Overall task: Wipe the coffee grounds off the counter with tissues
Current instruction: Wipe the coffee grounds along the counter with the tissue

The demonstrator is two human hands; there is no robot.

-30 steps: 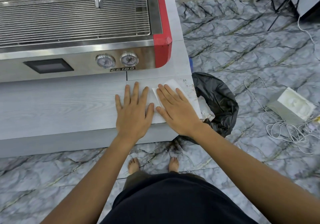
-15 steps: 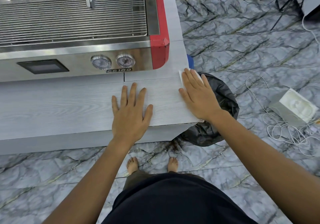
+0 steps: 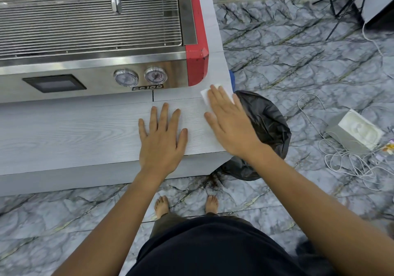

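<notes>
Fingers (image 3: 221, 103) flat, hiding most of tissue (image 3: 205, 95).

— Showing pale grey wood grain across the counter (image 3: 74, 130), white on the tissue (image 3: 205, 94).

— Gleaming silver with a red corner on the coffee machine (image 3: 149, 60); shining black on the bin bag (image 3: 264, 122); running dark and gold veins through the grey marble floor (image 3: 287, 47).

Steel espresso machine (image 3: 93, 41) with red corner, black-lined bin (image 3: 264, 126) below — white box (image 3: 356, 132), tangled cables (image 3: 351, 162) on marble floor (image 3: 298, 51)
</notes>
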